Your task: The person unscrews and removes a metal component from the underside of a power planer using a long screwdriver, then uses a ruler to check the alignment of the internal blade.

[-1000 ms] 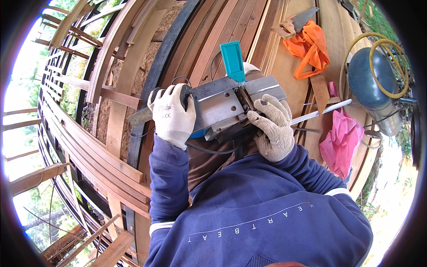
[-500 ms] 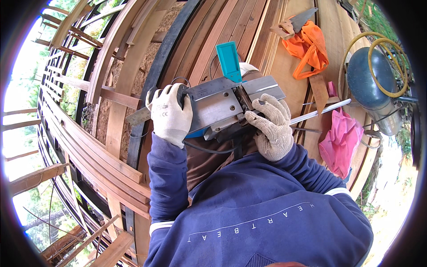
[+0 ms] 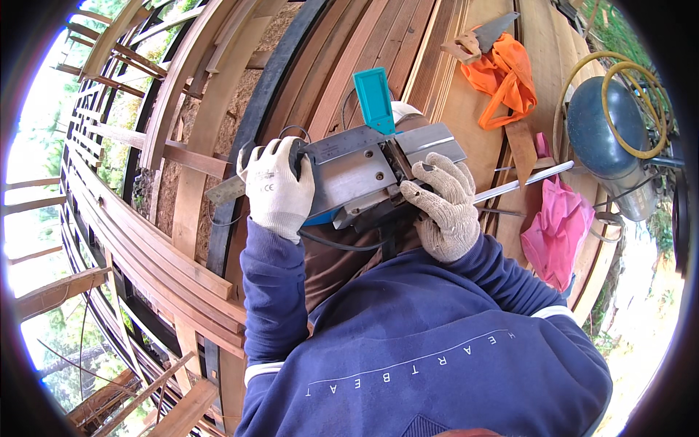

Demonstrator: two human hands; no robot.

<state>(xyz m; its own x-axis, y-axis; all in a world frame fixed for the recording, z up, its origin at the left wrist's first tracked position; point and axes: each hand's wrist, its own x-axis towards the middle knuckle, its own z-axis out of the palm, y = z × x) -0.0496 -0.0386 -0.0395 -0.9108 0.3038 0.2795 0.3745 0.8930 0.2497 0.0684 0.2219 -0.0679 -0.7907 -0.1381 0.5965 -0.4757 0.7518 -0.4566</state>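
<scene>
An electric planer (image 3: pixel 353 175) lies sole-up over my lap, its metal plates and cutter slot facing me. A teal rectangular piece (image 3: pixel 376 100) sticks up at its far side. My left hand (image 3: pixel 278 182), in a pale work glove, is wrapped round the black grip at the planer's left end. In a knitted glove, my right hand (image 3: pixel 444 204) holds the planer's right part with bent fingers. Its fingertips rest by the cutter slot and the right-hand plate; the parts under its palm are hidden. A black cord (image 3: pixel 342 246) loops below the tool.
Long wooden boards (image 3: pixel 364 51) run away ahead of me. At the right lie a handsaw (image 3: pixel 495 33), an orange cloth (image 3: pixel 510 80), a pink cloth (image 3: pixel 557 233) and a metal bar (image 3: pixel 524 182). A dark tank (image 3: pixel 608 113) with a yellow hose (image 3: pixel 606 98) stands farther right. Open timber framing (image 3: pixel 145 262) fills the left.
</scene>
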